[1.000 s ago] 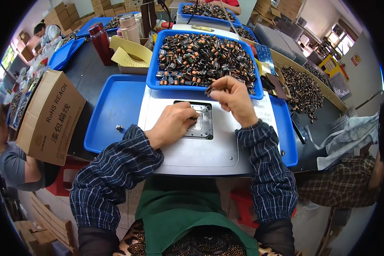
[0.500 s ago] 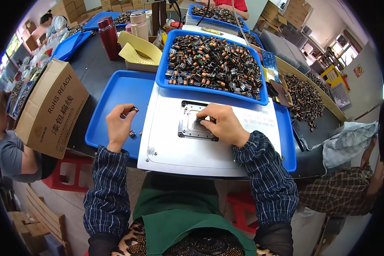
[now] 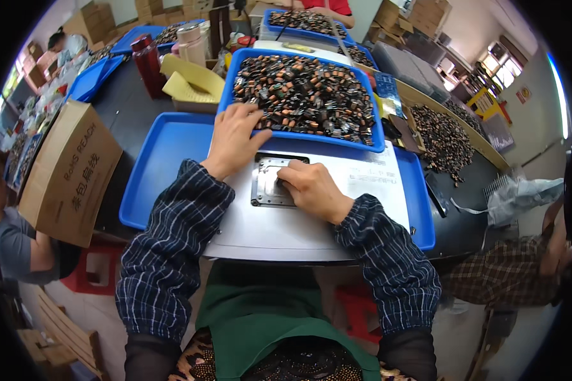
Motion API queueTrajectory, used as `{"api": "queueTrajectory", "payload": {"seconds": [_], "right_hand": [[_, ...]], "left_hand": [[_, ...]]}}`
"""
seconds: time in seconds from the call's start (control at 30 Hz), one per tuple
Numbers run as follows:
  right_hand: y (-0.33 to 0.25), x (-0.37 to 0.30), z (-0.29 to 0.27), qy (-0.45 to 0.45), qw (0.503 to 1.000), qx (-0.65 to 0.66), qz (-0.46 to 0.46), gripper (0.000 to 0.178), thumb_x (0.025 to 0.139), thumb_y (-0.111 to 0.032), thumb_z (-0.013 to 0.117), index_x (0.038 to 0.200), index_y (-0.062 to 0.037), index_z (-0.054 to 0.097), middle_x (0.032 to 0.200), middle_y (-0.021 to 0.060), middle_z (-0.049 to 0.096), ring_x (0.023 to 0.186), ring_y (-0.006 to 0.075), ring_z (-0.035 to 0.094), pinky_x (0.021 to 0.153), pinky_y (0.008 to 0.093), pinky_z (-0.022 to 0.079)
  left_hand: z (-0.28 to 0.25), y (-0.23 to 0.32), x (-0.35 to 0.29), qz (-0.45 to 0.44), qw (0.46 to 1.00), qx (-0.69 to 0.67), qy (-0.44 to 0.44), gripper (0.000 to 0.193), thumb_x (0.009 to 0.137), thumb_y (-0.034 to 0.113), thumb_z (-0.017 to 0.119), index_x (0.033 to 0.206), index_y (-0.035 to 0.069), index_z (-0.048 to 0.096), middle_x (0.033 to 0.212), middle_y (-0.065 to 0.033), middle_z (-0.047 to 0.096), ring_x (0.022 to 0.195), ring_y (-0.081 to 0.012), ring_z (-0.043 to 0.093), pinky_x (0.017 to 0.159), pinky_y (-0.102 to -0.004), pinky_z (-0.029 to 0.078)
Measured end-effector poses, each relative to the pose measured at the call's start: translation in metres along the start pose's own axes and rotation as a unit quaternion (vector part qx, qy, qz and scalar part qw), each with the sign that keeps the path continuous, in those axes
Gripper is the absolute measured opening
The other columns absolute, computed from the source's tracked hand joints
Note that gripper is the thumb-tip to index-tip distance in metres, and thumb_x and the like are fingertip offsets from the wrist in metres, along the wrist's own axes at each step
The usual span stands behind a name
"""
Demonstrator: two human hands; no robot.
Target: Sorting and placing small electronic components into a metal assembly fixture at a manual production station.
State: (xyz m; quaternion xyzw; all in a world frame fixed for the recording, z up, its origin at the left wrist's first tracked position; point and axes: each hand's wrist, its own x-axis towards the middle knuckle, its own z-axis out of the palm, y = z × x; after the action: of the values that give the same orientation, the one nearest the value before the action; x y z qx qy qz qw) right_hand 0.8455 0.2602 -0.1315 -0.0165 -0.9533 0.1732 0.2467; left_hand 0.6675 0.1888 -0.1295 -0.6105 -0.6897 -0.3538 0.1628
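My left hand (image 3: 235,136) reaches over the near left rim of a blue tray (image 3: 311,141) heaped with small black and copper coil parts (image 3: 305,95). Its thumb stands apart from the bent fingers, whose tips are at the parts; no part shows held. Below the tray, my right hand (image 3: 314,190) is pinched over a square metal fixture (image 3: 267,190) set in a white machine top (image 3: 279,235). A dark bit of a small coil part shows at its fingertips, mostly hidden by the hand.
Left of the machine lies a second blue tray (image 3: 171,146), partly behind my left arm. Beyond are a cardboard box (image 3: 76,171), a red flask (image 3: 147,66) and yellow paper (image 3: 194,82). More coil parts (image 3: 445,143) are piled at right. Other people sit around the table.
My left hand has moved from above the left tray, where it held a small coil part, up and right to the heaped tray. My right hand stays at the fixture.
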Motion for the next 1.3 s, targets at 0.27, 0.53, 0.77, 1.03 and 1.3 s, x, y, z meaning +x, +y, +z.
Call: {"api": "queueTrajectory", "payload": {"seconds": [0.27,0.53,0.77,1.03,1.3], "right_hand": [[0.083,-0.032,-0.09,0.265,0.943,-0.067,0.187,0.018,0.07,0.0,0.061,0.088,-0.0007,0.063,0.08,0.0065,0.064,0.068,0.0143,0.06,0.059,0.0235,0.046],[0.163,-0.096,-0.105,0.213,0.843,-0.29,0.399,0.024,0.066,-0.011,0.066,0.09,-0.0056,0.063,0.087,0.0133,0.062,0.08,0.0283,0.059,0.072,0.0347,0.047],[0.137,-0.029,-0.083,0.172,0.931,-0.263,0.184,0.031,0.068,-0.01,0.065,0.099,-0.0067,0.06,0.086,0.0124,0.056,0.087,0.0288,0.053,0.077,0.0363,0.043],[0.138,-0.011,-0.071,0.207,0.919,-0.2,0.268,0.022,0.068,-0.011,0.062,0.089,-0.0069,0.06,0.082,0.0143,0.053,0.076,0.0332,0.055,0.068,0.041,0.045],[0.072,0.01,-0.074,0.219,0.894,0.289,0.262,0.02,0.074,0.002,0.055,0.094,0.0031,0.06,0.083,0.0085,0.061,0.067,0.0107,0.059,0.057,0.023,0.052]], "left_hand": [[0.004,0.008,-0.002,0.007,1.0,0.006,-0.015,0.025,0.075,0.021,0.062,0.093,0.005,0.06,0.088,-0.0063,0.057,0.09,-0.023,0.049,0.081,-0.0351,0.033],[0.003,0.011,-0.002,-0.03,0.999,0.003,-0.022,0.024,0.078,0.022,0.06,0.093,0.004,0.057,0.089,-0.0096,0.057,0.093,-0.0255,0.049,0.084,-0.0349,0.033],[0.012,0.013,0.0,0.034,0.999,-0.021,-0.008,0.028,0.077,0.023,0.06,0.097,0.003,0.056,0.093,-0.011,0.058,0.095,-0.0284,0.05,0.087,-0.0371,0.031],[0.016,0.01,0.003,-0.01,1.0,0.024,0.002,0.028,0.079,0.025,0.057,0.098,0.004,0.056,0.093,-0.0104,0.055,0.091,-0.026,0.048,0.084,-0.0371,0.032],[0.009,0.01,0.002,-0.023,0.999,-0.006,0.027,0.015,0.078,0.019,0.059,0.084,0.005,0.06,0.083,-0.0081,0.059,0.082,-0.0253,0.052,0.079,-0.0356,0.035]]}}
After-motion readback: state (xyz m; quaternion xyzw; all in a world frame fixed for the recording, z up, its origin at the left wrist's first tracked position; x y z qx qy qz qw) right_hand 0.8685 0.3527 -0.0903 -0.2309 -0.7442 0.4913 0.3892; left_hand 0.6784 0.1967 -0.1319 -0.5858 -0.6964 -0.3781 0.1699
